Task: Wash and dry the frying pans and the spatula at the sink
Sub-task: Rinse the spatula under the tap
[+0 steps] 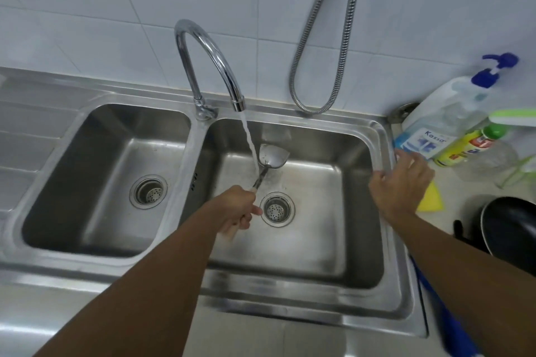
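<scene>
Fingers: my L hand [239,207] grips shiny steel spatula [272,156] under running water [249,139]; R hand [401,185] spread beside clear soap bottle [443,119].

Steel spatula [272,157] under water stream [250,139]; black pan [510,227] on counter [467,194].

The sink [290,307] is brushed silver-grey steel. The spatula [272,157] has a silver blade and a pale handle. White wall tiles [116,9] form a faint grid. The pump bottle [446,113] is clear with a blue pump and a blue-and-white label. The smaller bottle [467,145] is yellow with a green cap. The sponge [432,200] is yellow and the frying pan [513,226] black.
</scene>
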